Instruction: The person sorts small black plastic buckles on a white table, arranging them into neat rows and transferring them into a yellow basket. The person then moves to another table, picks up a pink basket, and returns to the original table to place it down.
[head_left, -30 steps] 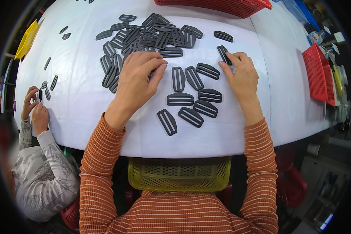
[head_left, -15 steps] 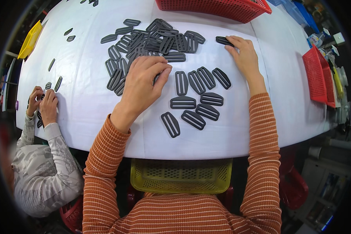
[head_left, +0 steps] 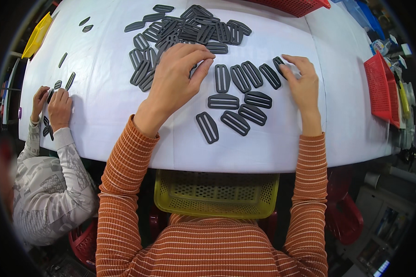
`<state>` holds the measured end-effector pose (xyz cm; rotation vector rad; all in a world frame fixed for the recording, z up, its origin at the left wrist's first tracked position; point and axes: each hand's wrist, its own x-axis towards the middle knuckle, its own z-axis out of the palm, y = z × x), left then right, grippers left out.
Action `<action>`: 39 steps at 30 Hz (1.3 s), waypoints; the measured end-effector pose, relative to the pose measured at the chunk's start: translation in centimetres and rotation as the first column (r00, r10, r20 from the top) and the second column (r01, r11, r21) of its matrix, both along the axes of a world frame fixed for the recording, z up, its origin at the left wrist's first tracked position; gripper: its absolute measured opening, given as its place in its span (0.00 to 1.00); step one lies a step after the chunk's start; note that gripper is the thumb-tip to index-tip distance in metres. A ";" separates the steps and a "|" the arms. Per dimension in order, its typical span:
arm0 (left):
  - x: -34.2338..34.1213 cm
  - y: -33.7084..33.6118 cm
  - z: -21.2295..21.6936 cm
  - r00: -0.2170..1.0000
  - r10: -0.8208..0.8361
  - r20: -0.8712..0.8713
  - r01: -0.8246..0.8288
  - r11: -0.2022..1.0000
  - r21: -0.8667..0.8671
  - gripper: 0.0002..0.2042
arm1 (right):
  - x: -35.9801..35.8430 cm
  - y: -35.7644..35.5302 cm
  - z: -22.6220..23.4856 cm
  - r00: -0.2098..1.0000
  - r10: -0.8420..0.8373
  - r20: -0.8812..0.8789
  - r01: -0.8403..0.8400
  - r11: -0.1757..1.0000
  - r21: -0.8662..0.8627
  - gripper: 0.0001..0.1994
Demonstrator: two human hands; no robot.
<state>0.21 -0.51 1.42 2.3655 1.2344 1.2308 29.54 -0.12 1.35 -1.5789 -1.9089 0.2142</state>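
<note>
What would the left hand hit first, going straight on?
Likely the black slotted buckle just beyond the left hand, at the lower-right edge of the pile; height is unclear, so it may pass over.

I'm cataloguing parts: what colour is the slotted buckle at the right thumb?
The slotted buckle looks very dark grey, clearest in the head view.

Bench (head_left: 226, 159): buckle heap (head_left: 188, 32), rear, left of centre; loose buckles (head_left: 235, 123), before heap, rightward; basket (head_left: 382, 87), right side; second basket (head_left: 295, 6), rear; third basket (head_left: 216, 211), before near edge.
</note>
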 end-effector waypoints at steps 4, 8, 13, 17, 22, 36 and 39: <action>0.0 -0.2 0.1 0.999 -0.005 -0.044 0.004 1.000 -0.002 0.06 | -3.1 -0.5 -1.1 0.970 0.199 0.142 -0.204 0.979 0.018 0.21; -0.3 -1.1 0.1 0.999 0.032 -0.003 -0.032 0.999 -0.006 0.07 | -5.4 -2.7 -1.3 0.884 0.239 0.402 -0.216 0.971 -0.101 0.23; -0.9 -4.8 0.2 0.977 0.114 0.179 -0.080 0.979 -0.188 0.09 | -5.4 -3.3 -1.2 0.945 0.328 0.018 -0.324 0.940 -0.110 0.21; -1.6 -8.7 0.3 0.950 0.215 0.229 -0.142 0.944 -0.297 0.11 | -4.0 -1.3 -0.9 0.951 0.193 -0.242 -0.189 0.981 0.040 0.16; 0.5 -12.5 0.6 0.994 0.107 -0.026 -0.110 0.966 -0.234 0.17 | -3.0 -1.0 -1.8 0.974 0.165 -0.157 -0.158 0.986 0.055 0.14; -0.2 -16.0 0.0 0.920 0.301 0.249 -0.182 0.894 -0.409 0.12 | -7.4 -15.5 -0.2 0.946 0.233 0.225 -0.264 0.958 0.116 0.10; -0.1 -15.4 -1.9 0.959 0.241 0.152 -0.202 0.951 -0.232 0.12 | -6.4 -16.1 0.4 0.946 0.283 0.157 -0.302 0.947 0.109 0.10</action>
